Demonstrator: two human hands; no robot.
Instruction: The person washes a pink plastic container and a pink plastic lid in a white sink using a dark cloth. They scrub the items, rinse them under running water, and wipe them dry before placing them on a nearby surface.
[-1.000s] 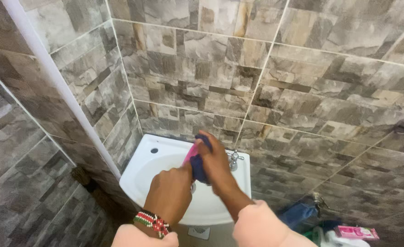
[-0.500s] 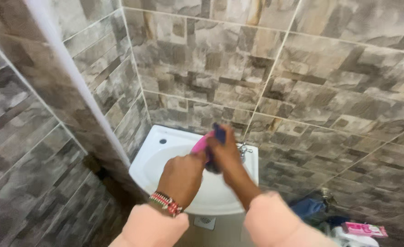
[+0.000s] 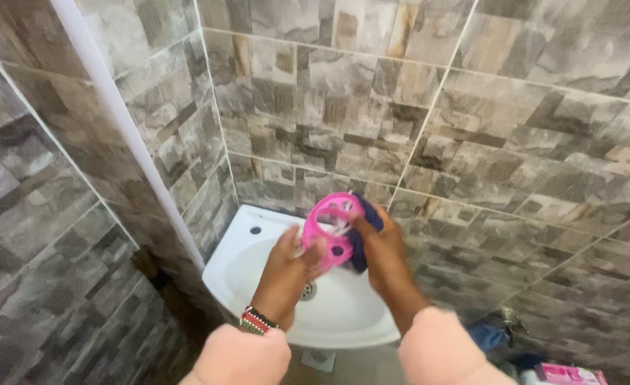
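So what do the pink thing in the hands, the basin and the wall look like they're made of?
Pink round piece: probably moulded plastic, with smooth cut-out openings. Basin: likely glazed ceramic, glossy white. Wall: glazed tiles in a grey stone pattern, with pale grout lines.

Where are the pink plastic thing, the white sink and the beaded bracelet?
pink plastic thing [image 3: 331, 227], head view, its round openwork face
white sink [image 3: 247, 253], head view, left rim
beaded bracelet [image 3: 256, 321], head view, band on the left wrist

Dark blue cloth [image 3: 363, 242] mostly hidden behind right hand [image 3: 383, 249]; pink box [image 3: 568, 373] cut off.
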